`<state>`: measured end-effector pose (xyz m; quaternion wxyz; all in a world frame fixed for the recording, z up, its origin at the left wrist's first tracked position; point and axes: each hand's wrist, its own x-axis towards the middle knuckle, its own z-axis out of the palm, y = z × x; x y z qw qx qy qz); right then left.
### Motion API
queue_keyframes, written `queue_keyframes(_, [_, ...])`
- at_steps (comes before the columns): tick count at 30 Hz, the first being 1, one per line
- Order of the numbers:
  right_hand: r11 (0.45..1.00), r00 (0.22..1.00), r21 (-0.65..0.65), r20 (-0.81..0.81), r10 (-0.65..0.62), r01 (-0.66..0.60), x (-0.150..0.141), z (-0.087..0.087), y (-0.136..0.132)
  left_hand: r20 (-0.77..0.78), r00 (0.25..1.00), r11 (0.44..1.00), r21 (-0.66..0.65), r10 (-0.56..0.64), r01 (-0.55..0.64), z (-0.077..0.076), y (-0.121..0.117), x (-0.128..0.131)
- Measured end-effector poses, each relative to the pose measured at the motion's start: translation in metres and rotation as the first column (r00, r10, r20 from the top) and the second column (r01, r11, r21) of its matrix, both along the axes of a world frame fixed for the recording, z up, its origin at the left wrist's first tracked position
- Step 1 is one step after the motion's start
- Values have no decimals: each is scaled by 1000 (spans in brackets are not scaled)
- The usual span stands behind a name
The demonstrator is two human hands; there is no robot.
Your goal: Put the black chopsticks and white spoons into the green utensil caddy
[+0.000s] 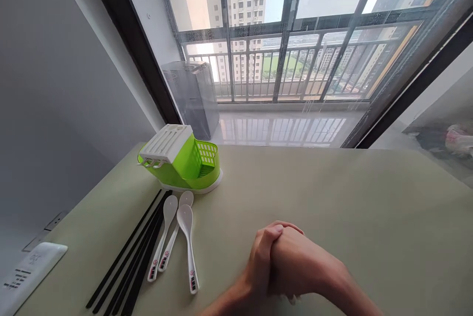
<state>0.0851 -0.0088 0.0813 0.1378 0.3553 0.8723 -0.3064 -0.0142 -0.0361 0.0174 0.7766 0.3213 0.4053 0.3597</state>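
Note:
My two hands rest clasped together on the pale green table (332, 197), near its front edge. My left hand (260, 262) lies with its fingers wrapped over my right hand (301, 264), which is curled into a fist. A small white scrap shows beneath the right hand; I cannot make out what it is. To the left of my hands lie three white spoons (186, 237) with their bowls pointing away, and beside them several black chopsticks (135, 259). Behind them a green cutlery holder (185, 163) with a white slotted lid stands tilted.
A white flat device (25, 271) lies at the table's left front corner, by a wall socket (46, 229). A grey wall runs along the left. Beyond the table's far edge is a large window (295, 59), with a grey appliance (192, 94) on the floor.

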Motion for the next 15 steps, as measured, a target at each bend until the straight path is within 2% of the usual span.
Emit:
queue_keyframes(4, [984, 996, -165, -44, -71, 63, 2, -2, 2, 35, 999, 1000, 7, 15, -15, 3, 3, -3])
queue_keyframes(9, [986, 993, -157, -84, -77, 63, 4, -12, 0, 62, 998, 999, 46, 15, -18, 5, 4, -4])
queue_keyframes(15, [969, 990, -238, -107, -92, 64, 5, -20, 3, 112, 993, 999, -21, -32, 35, 2, 3, -5])
